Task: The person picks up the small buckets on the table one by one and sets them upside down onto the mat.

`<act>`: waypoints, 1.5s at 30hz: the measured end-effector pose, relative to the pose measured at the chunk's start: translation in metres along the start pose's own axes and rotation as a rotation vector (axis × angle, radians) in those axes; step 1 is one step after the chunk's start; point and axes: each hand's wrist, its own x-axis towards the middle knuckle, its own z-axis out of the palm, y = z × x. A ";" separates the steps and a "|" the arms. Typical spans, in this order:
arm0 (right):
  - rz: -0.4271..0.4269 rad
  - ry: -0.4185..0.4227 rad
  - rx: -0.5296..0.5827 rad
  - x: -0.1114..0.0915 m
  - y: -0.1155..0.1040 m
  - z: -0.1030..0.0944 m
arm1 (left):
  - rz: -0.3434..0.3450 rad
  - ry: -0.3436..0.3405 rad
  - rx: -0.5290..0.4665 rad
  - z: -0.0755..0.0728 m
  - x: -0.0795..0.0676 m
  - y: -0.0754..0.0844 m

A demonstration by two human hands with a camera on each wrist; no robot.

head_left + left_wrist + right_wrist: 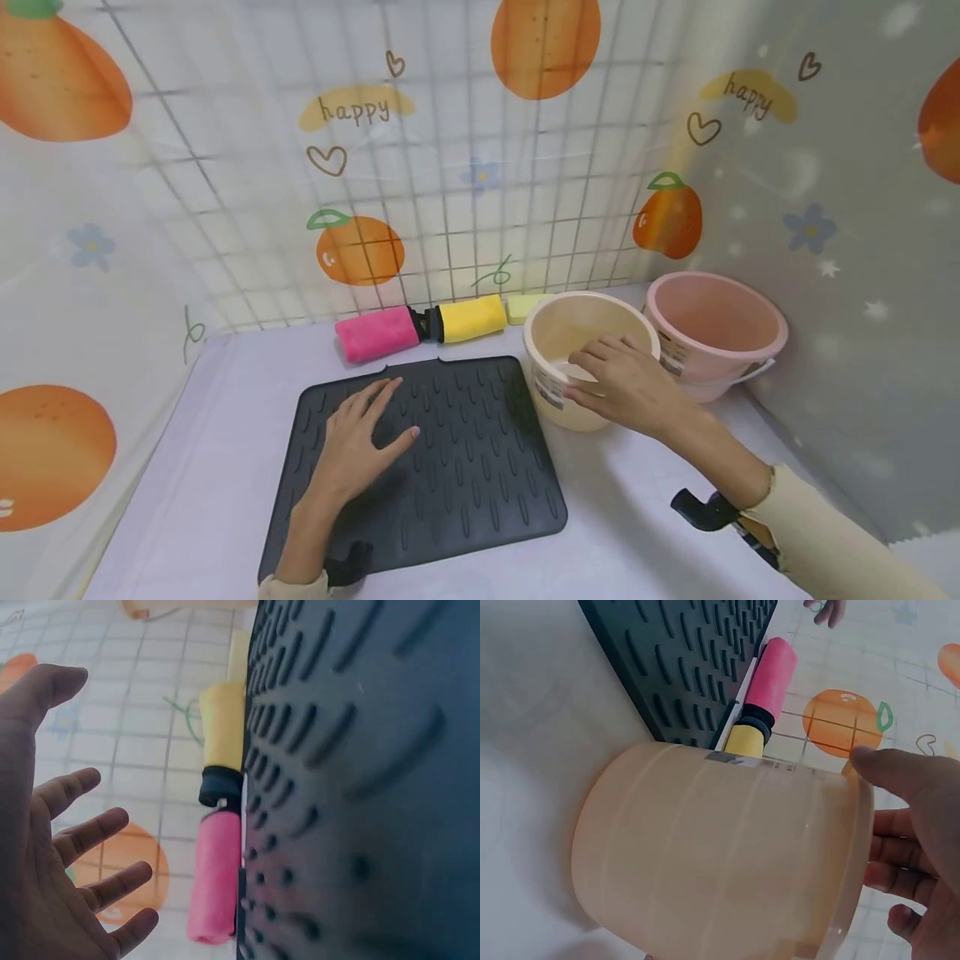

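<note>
My left hand hovers over the left half of a black ribbed mat, thumb apart and fingers loosely extended. Nothing is in it; the left wrist view shows its spread fingers beside the mat. A cream bucket stands upright at the mat's right edge. My right hand grips the bucket's near rim, with the thumb outside and the other fingers reaching over the opening. In the right wrist view the rim hides some fingertips.
Behind the mat lie a rolled pink cloth, a rolled yellow cloth with black bands, and a pale yellow block. A pink bucket with a white handle stands at the right. Printed curtains over a wire grid enclose the table.
</note>
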 end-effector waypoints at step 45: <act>0.316 0.406 0.368 -0.003 -0.014 -0.027 | 0.026 -0.013 -0.281 0.006 0.027 0.055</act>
